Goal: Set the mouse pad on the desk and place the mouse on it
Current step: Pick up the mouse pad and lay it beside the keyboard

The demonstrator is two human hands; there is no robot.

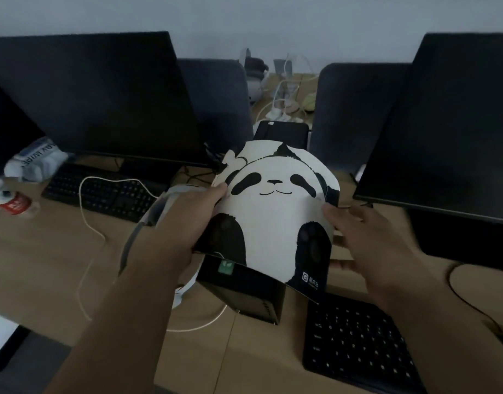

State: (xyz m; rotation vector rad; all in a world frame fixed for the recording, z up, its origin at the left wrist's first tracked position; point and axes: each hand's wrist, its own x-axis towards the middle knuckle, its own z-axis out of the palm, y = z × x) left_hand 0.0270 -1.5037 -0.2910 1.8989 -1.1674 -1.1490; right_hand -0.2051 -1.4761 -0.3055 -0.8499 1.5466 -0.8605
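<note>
Panda mouse pad (275, 211) held up above my desk (45, 251).
My left hand (185, 223) pinches its left edge; my right hand (369, 245) is spread open, fingertips at its right edge.

A white mouse pad (273, 211) printed with a black panda is bowing upward, lifted above the counter (45, 251), its face showing.

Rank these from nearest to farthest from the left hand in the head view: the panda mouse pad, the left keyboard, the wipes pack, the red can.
1. Panda mouse pad: gripped at its left edge by the left hand.
2. Left keyboard: just left, behind the hand.
3. Wipes pack: far left, under the monitor.
4. Red can: at the left edge, roughly level with the wipes pack; too close to call.
</note>
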